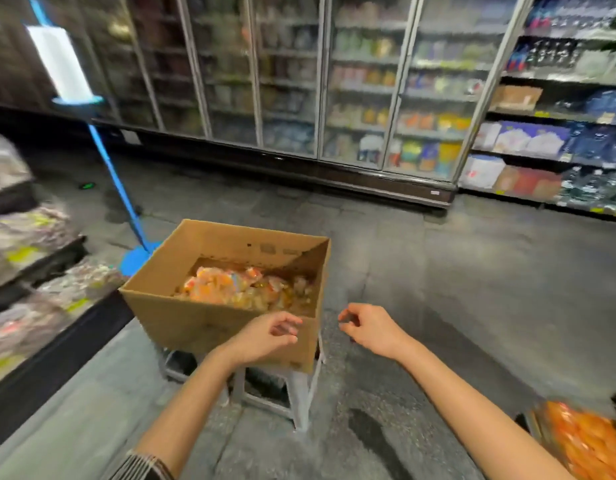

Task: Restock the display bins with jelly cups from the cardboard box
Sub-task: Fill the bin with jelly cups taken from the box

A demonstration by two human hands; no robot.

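1. I have both hands out in front of me, near the open cardboard box (227, 289). My left hand (265, 337) hangs in front of the box's near wall, just under the rim; my right hand (368, 327) is in the air just right of the box's near right corner.

2. Fingers: both sets are loosely curled and grasping nothing that I can make out — relaxed, not clenched, though motion blur keeps me from being certain of the fingertips.

3. The jelly cups (244, 285) lie in a loose orange and yellow heap on the box floor, low in the box. The box sits on a small stool (292, 386) in the aisle.

4. The step in hand, as I judge it, is the reach in for the next load. To do it well I would lift both hands over the near rim rather than push against it, since the stool looks like a narrow base and the box could tip.

5. I would scoop from both sides and cup the load — loose cups will spill easily.

6. Display bins (40, 289) stand to the left, and more orange packs (590, 441) at near right.
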